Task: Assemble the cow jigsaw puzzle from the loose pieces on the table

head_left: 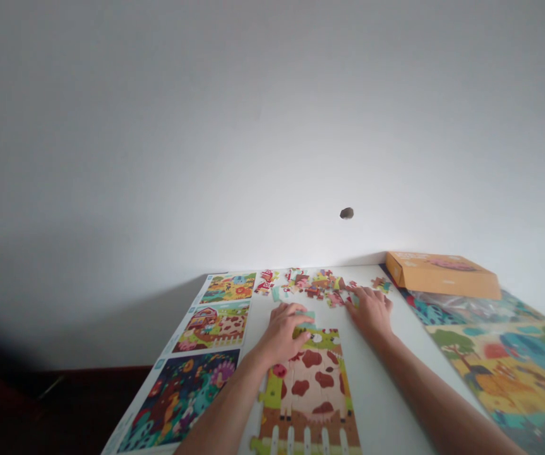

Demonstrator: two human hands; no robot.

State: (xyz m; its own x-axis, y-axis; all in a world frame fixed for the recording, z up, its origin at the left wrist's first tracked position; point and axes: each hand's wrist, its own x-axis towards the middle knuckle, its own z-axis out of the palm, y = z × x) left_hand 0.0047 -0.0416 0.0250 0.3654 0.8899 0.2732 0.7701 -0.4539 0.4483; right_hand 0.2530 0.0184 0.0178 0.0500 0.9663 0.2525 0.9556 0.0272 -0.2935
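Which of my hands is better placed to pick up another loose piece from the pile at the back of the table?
Right, probably. The right hand lies flat at the edge of the loose pieces. The left hand rests on the top edge of the cow puzzle, farther from them.

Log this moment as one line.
left hand: on teal piece at top of cow puzzle | right hand: flat by loose pieces

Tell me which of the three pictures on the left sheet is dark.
The nearest picture, lowest of the three: dark blue ground, while the middle picture and far picture are bright yellow-green.
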